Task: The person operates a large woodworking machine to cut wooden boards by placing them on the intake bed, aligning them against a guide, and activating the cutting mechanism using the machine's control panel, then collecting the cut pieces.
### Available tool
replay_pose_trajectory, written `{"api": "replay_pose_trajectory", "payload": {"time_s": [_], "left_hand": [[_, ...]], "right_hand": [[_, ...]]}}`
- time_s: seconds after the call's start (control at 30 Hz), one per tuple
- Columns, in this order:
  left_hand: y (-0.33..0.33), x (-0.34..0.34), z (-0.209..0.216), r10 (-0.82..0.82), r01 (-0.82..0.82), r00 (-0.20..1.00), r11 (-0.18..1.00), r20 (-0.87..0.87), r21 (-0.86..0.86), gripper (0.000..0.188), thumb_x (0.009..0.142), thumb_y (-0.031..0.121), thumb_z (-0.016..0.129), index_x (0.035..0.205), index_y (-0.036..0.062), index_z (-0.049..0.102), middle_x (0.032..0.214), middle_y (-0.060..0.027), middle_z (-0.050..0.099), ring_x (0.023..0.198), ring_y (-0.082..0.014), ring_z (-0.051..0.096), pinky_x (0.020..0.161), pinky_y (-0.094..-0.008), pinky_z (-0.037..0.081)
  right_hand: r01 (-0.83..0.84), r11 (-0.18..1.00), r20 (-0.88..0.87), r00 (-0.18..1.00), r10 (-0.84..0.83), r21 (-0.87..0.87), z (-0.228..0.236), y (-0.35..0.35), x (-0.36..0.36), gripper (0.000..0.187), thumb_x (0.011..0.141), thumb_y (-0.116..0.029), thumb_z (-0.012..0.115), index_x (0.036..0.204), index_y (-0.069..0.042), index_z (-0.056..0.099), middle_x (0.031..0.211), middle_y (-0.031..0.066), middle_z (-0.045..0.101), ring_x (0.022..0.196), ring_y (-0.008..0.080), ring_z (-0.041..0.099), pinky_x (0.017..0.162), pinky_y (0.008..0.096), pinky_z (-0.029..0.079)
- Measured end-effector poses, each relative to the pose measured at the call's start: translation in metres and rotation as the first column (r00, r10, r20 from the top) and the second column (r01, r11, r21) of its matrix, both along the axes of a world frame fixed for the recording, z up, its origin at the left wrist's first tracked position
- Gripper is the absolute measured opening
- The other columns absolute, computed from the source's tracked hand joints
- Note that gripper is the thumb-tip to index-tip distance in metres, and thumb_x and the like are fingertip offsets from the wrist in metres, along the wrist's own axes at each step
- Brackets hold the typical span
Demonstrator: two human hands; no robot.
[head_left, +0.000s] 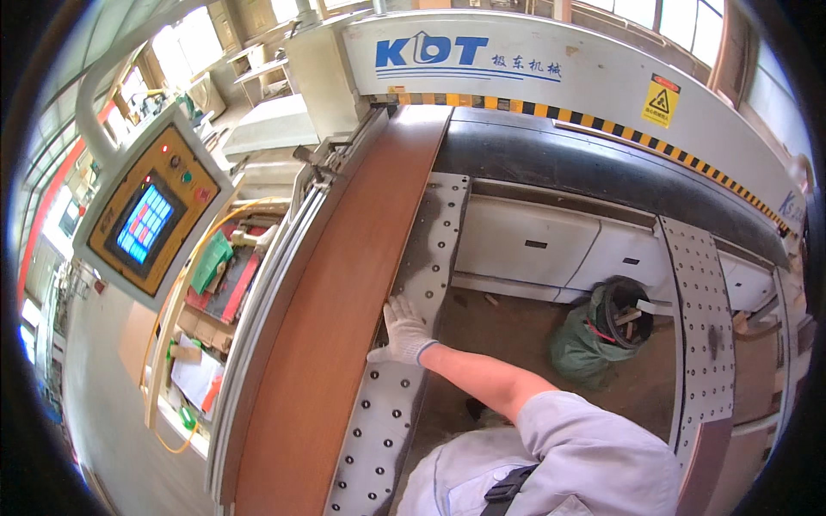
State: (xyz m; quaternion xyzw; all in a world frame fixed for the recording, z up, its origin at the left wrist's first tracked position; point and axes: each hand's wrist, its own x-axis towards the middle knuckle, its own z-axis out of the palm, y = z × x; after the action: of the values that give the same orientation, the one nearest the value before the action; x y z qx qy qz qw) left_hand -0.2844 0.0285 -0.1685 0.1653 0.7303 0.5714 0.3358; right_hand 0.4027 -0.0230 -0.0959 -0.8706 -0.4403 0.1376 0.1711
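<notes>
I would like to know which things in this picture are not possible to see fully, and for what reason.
All in the head view:
Brown board, far end: hidden beneath the white machine beam.
Brown board, near end: cut off by the lower edge.
Left hand: outside the picture.
Right hand, palm: hidden by the back of its glove.
Control screen, wording: too small.
Green bag, lower contents: hidden by its side.

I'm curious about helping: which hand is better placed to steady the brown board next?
Probably the right hand: gloved, it lies at the edge of the brown board. The left hand is out of view.
</notes>
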Motion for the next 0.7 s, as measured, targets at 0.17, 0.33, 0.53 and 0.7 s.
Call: {"api": "replay_pose_trajectory", "payload": {"time_s": [0.17, 0.33, 0.53, 0.7], "left_hand": [[0.002, 0.076, 0.038, -0.084, 0.068, 0.981, 0.993, -0.174, -0.096, 0.079, 0.095, 0.06, 0.058, 0.154, 0.011, 0.042, 0.16, -0.0194, 0.04, 0.147, -0.0415, 0.035, 0.116, -0.0698, 0.024], [0.012, 0.111, 0.045, -0.172, 0.116, 0.939, 0.974, -0.299, -0.197, 0.075, 0.096, 0.058, 0.057, 0.15, 0.008, 0.046, 0.156, -0.0209, 0.044, 0.143, -0.042, 0.039, 0.115, -0.0667, 0.027], [0.013, 0.13, 0.054, -0.29, 0.14, 0.833, 0.935, -0.471, -0.327, 0.07, 0.097, 0.056, 0.057, 0.145, 0.0044, 0.051, 0.152, -0.0228, 0.048, 0.138, -0.0425, 0.044, 0.114, -0.0631, 0.031], [0.003, 0.135, 0.072, -0.398, 0.095, 0.64, 0.89, -0.657, -0.446, 0.067, 0.098, 0.054, 0.056, 0.14, 0.0013, 0.055, 0.148, -0.0244, 0.051, 0.135, -0.043, 0.048, 0.114, -0.06, 0.034]], "right_hand": [[-0.062, 0.992, 0.037, 0.997, 0.066, -0.107, 0.008, 0.012, -0.004, 0.135, 0.075, -0.08, 0.067, 0.158, 0.014, 0.016, 0.169, 0.0303, 0.013, 0.158, 0.0447, 0.008, 0.128, 0.0522, 0.009], [-0.101, 0.983, 0.011, 0.994, 0.104, -0.156, 0.013, 0.013, 0.001, 0.133, 0.078, -0.083, 0.06, 0.159, 0.014, 0.014, 0.168, 0.0328, 0.01, 0.159, 0.0449, 0.003, 0.128, 0.053, 0.001], [-0.131, 0.984, 0.005, 0.991, 0.133, -0.118, 0.015, 0.008, 0.0, 0.131, 0.08, -0.08, 0.061, 0.156, 0.017, 0.017, 0.166, 0.0353, 0.013, 0.158, 0.0462, 0.006, 0.129, 0.0526, 0.004], [-0.123, 0.992, -0.004, 0.992, 0.123, -0.031, 0.01, 0.008, 0.002, 0.131, 0.078, -0.076, 0.067, 0.155, 0.018, 0.018, 0.165, 0.0372, 0.015, 0.157, 0.0474, 0.008, 0.129, 0.0517, 0.005]]}}
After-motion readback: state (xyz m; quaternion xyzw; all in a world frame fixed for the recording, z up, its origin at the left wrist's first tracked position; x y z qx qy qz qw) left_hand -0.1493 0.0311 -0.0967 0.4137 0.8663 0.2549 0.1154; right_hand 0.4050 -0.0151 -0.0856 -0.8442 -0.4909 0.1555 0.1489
